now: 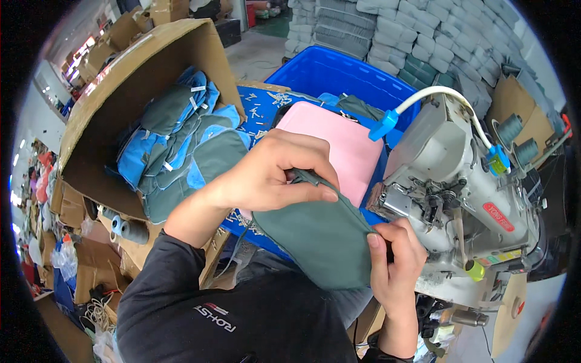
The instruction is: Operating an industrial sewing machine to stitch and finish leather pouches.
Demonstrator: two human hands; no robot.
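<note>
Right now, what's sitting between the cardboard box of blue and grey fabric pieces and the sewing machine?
In the head view, a pink pad on the blue work surface lies between the cardboard box and the sewing machine.

Fabric piece [321, 239] between hands, sewing machine [460, 199] right, cardboard box [139, 72] left.

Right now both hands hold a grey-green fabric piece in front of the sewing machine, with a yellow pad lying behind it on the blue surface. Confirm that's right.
Not quite: the pad is pink, not yellow. The head view shows it. The rest holds: the left hand and right hand both hold the grey-green fabric piece in front of the sewing machine, and the pad lies behind it on the blue surface.
</note>
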